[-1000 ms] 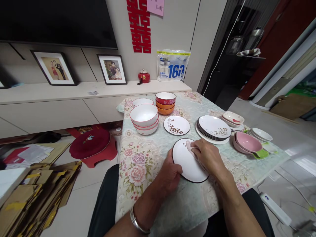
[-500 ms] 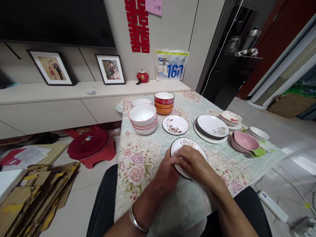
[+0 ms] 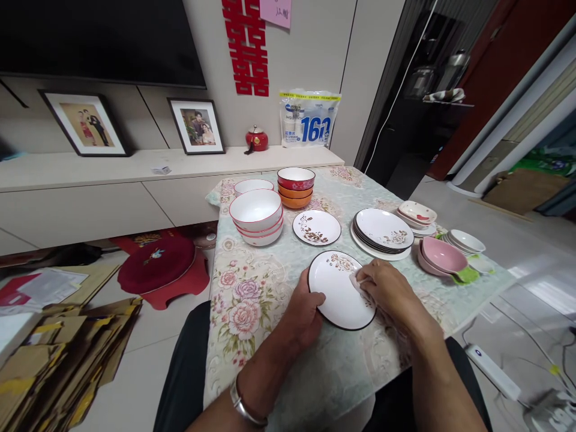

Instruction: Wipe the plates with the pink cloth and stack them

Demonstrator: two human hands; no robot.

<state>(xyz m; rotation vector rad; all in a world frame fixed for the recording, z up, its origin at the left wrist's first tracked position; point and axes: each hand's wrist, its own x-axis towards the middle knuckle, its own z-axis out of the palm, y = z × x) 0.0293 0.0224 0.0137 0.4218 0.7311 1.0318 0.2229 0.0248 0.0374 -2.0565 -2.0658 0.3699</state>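
Note:
My left hand [image 3: 308, 309] grips the left rim of a white plate [image 3: 335, 297] with a dark edge and brown flowers, thumb on top. The plate is held over the near part of the table. My right hand [image 3: 382, 288] pinches a small white tissue or cloth [image 3: 359, 281] against the plate's right side. Just beyond lies a matching plate [image 3: 317, 227] flat on the tablecloth. A stack of similar dark-edged plates [image 3: 384, 228] stands to the right of it.
White red-rimmed bowls [image 3: 256, 210] stand stacked at the left, beside red and orange bowls [image 3: 296, 187]. Pink bowls [image 3: 442, 256], small white bowls [image 3: 467, 240] and a patterned dish [image 3: 417, 212] sit at the right. A red stool [image 3: 157, 264] and flattened cardboard [image 3: 67, 342] are on the floor.
My right hand has moved from over the plate's middle to its right side, uncovering most of the plate and the white tissue or cloth. My left hand still holds the plate's left rim.

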